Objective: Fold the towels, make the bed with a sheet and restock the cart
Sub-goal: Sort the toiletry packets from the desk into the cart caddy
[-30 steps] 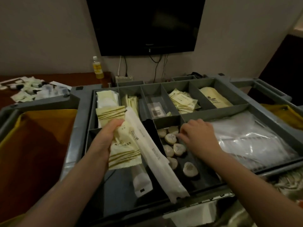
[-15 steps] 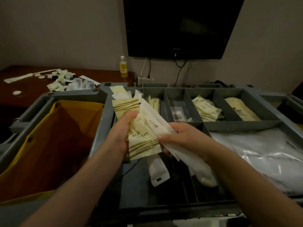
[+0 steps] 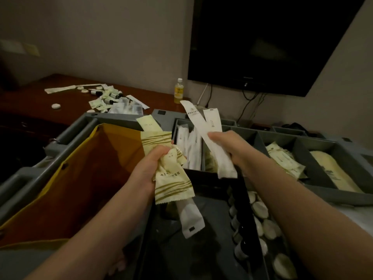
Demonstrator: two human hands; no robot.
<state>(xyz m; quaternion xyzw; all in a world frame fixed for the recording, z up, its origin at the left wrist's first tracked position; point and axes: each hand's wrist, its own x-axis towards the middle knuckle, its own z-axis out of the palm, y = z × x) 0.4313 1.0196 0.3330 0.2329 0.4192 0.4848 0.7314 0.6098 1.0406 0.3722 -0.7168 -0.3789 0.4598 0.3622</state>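
My left hand [image 3: 150, 168] grips a bunch of cream sachets with olive stripes [image 3: 171, 178], and a white packet [image 3: 190, 221] hangs below them. My right hand [image 3: 232, 146] holds two long white sleeved packets [image 3: 203, 126] that stick up and to the left over the grey cart tray [image 3: 331, 197]. Both hands hover above the tray's front left compartments. A back compartment holds more long white packets [image 3: 189, 150]. Round wrapped soaps [image 3: 262, 223] lie in the front compartment under my right forearm.
A yellow laundry bag [image 3: 84, 178] hangs at the cart's left. Cream sachets [image 3: 282, 158] and a cream pouch [image 3: 331, 174] fill the right compartments. The brown desk [image 3: 30, 106] behind carries scattered amenities [image 3: 109, 100] and a yellow bottle [image 3: 178, 91]. A black TV [image 3: 272, 41] hangs on the wall.
My right hand left the soaps, took the long white packets out of my left hand's bunch and lifted them up. The view swung left and closer.
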